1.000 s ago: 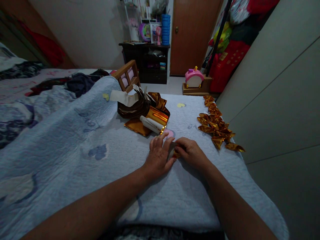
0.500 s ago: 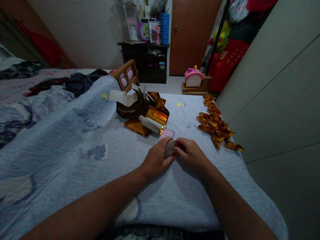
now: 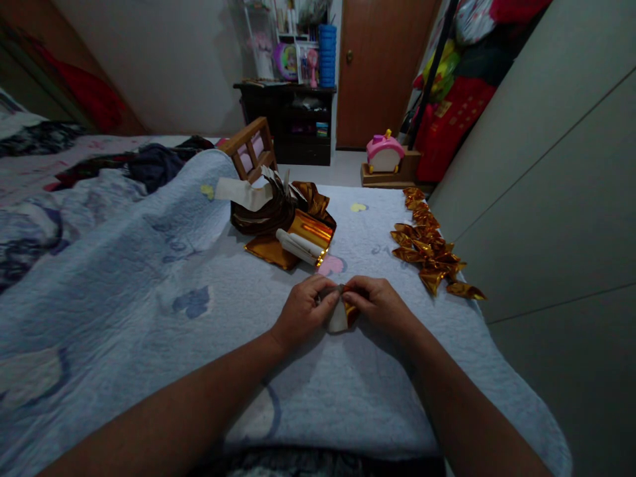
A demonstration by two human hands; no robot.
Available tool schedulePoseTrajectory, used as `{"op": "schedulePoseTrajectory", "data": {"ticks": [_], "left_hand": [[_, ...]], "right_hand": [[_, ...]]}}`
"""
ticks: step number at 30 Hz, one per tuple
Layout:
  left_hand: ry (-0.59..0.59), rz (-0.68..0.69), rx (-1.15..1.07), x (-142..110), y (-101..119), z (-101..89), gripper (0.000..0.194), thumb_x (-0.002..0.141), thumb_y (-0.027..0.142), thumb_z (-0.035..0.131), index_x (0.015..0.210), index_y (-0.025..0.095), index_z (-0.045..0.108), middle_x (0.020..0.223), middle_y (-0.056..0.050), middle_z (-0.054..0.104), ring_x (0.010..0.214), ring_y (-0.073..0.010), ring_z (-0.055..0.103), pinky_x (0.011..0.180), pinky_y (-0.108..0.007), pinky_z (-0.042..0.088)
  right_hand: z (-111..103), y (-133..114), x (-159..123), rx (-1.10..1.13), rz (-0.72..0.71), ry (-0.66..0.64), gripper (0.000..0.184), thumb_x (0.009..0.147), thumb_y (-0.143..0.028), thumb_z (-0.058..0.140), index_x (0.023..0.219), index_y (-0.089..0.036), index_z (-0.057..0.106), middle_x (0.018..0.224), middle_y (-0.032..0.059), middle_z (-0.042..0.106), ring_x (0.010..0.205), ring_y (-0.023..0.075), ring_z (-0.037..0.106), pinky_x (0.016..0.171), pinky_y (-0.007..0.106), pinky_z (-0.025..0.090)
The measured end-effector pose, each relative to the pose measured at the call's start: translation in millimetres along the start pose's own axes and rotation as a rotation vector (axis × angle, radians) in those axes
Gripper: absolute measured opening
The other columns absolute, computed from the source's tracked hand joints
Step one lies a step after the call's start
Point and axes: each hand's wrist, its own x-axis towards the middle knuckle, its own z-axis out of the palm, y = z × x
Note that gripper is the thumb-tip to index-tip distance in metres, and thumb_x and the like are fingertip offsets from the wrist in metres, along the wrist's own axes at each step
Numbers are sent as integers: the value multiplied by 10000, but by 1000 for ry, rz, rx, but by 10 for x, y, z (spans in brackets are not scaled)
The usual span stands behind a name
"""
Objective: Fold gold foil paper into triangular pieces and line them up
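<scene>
Blue quilt (image 3: 149, 311), hands (image 3: 342, 306) pinching foil piece (image 3: 340, 319), tip down

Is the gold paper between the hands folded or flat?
Folded: gold paper shows white underside turned over, pinched by left hand and right hand.

Both forearms are bare to the frame's edge, no sleeves, rings or watch showing.
</scene>
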Motion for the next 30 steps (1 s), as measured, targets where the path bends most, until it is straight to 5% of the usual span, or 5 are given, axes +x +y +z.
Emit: {"op": "schedulePoseTrajectory", "data": {"ticks": [7,12,16,30], "left_hand": [[59,-121,-190,1,-94,46,146,895,284,597,977,185,664,878,-19,683,789,-165,626,704,-264,480],[82,-207,-345,13,-102,49,340,899,317,596,1213,196,554,907,-11,649,754,-146,620,650,-239,480],[83,-216,-342,23,-93,35,315,879,303,605,1174,192,619,1043,-51,686,904,-185,657,759,-279,522],[72,-250,-424,21,-76,37,251,831,307,626,1053,191,605,974,-25,685,838,-166,640,712,-258,516]], "right_hand": [[-73,-26,-16,310,119,-111,230,851,-395,684,882,-166,678,783,26,677,684,146,627,614,258,497],[-116,-19,-29,502,124,-234,444,766,-316,778,1161,-174,636,1016,61,700,835,159,655,734,280,515],[-129,-13,-29,594,133,-289,482,761,-311,783,1194,-176,621,1118,81,690,966,183,663,856,317,512],[-135,-11,-37,555,190,-276,348,777,-323,731,1076,-178,629,829,-6,624,640,103,522,562,226,383]]}}
